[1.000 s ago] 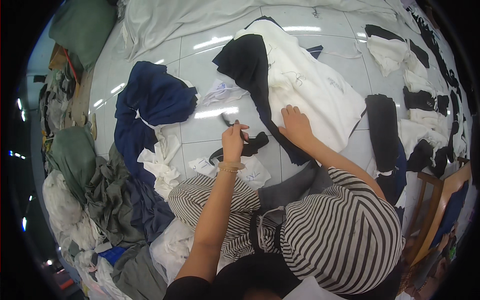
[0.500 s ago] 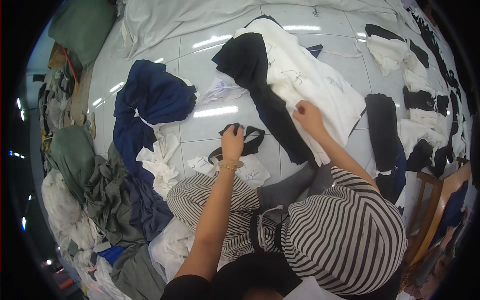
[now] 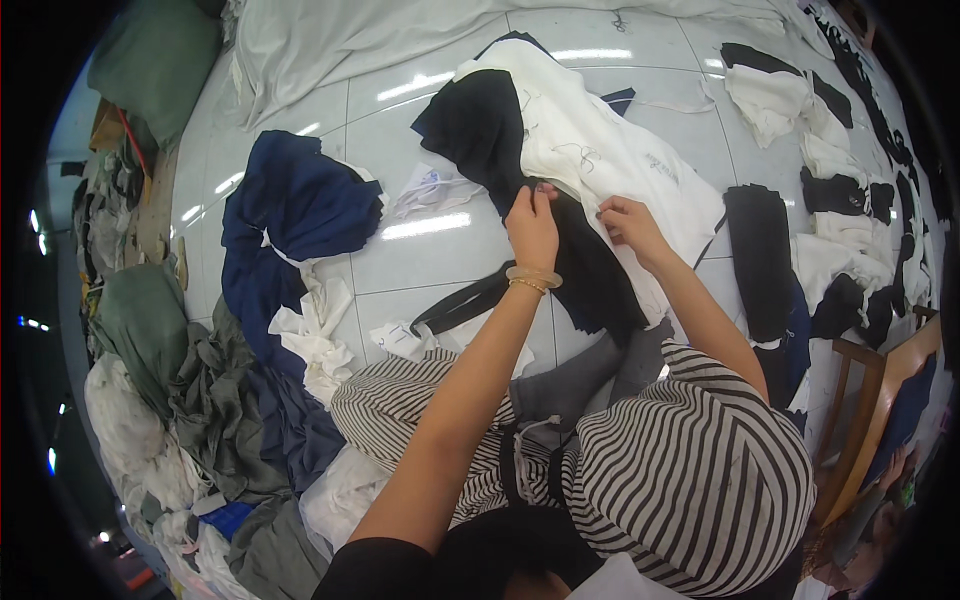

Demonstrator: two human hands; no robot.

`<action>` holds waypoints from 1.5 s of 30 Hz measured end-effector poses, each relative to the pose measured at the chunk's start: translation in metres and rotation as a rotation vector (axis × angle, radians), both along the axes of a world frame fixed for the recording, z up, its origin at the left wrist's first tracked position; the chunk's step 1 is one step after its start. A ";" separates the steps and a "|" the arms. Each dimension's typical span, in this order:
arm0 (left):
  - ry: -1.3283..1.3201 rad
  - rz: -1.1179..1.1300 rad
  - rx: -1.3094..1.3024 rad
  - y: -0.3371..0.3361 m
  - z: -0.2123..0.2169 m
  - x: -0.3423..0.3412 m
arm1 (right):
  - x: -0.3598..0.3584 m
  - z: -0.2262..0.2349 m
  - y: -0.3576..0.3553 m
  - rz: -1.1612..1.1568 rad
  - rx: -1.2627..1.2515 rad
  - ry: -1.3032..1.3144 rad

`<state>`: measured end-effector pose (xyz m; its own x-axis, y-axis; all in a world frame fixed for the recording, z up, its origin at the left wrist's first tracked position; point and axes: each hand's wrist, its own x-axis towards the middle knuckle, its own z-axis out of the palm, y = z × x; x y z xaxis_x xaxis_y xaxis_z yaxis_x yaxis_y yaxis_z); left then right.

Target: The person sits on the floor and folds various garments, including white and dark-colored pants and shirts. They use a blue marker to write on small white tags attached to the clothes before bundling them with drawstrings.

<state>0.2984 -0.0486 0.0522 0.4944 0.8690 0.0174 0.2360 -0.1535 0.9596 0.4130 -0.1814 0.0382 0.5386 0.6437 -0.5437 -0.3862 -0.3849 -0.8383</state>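
Observation:
On the floor ahead of me lies a stack of white cloth (image 3: 660,200) with black cloth (image 3: 475,115) along its left edge. My left hand (image 3: 533,232), a bangle at its wrist, is over the black cloth with thumb and fingers pinched on a black fabric strip (image 3: 465,300). The strip trails down behind my wrist to the floor. To its right, my right hand (image 3: 632,228) has curled fingers pinching the near edge of the white cloth; the fingertips partly hide the grip. Marked white scraps (image 3: 400,340) lie under the strip's lower end.
A navy cloth heap (image 3: 285,200) and crumpled white fabric (image 3: 315,325) lie left, with grey-green garments (image 3: 215,400) beyond. Folded black cloth (image 3: 757,260) and rows of black-and-white pieces (image 3: 850,230) lie right. A wooden chair (image 3: 875,430) stands at lower right.
My left hand has moved up and right from the floor to the black cloth, drawing the strip's end along. My right hand stays near the white cloth's edge.

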 end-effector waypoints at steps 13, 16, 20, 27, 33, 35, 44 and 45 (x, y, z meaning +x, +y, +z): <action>0.725 -0.131 0.163 -0.001 0.003 -0.007 | 0.004 0.006 0.002 -0.014 -0.001 0.066; 0.586 0.028 0.140 -0.001 0.003 -0.004 | 0.008 -0.002 0.002 -0.043 0.003 0.078; 0.326 0.042 0.141 -0.014 0.010 0.011 | 0.013 -0.012 -0.002 -0.070 0.030 0.093; 0.227 0.067 -0.369 0.000 -0.094 0.038 | -0.003 0.000 0.013 -0.157 0.064 -0.451; 0.247 -0.072 -0.430 0.000 -0.060 0.048 | -0.035 0.021 0.006 0.225 -0.309 -1.342; 0.286 -0.102 -0.403 0.003 -0.051 0.049 | -0.041 0.026 0.008 0.304 -0.454 -1.486; 0.411 -0.312 -0.256 0.009 -0.021 0.024 | 0.006 0.002 0.022 0.212 -0.492 -1.405; 0.434 -0.346 -0.258 0.008 -0.020 0.021 | 0.012 0.006 0.023 0.213 -0.464 -1.387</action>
<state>0.3196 -0.0402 0.0325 0.6636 0.6063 -0.4382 0.5915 -0.0665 0.8036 0.4254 -0.1581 0.0441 0.7080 0.6921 0.1402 0.6997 -0.6609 -0.2712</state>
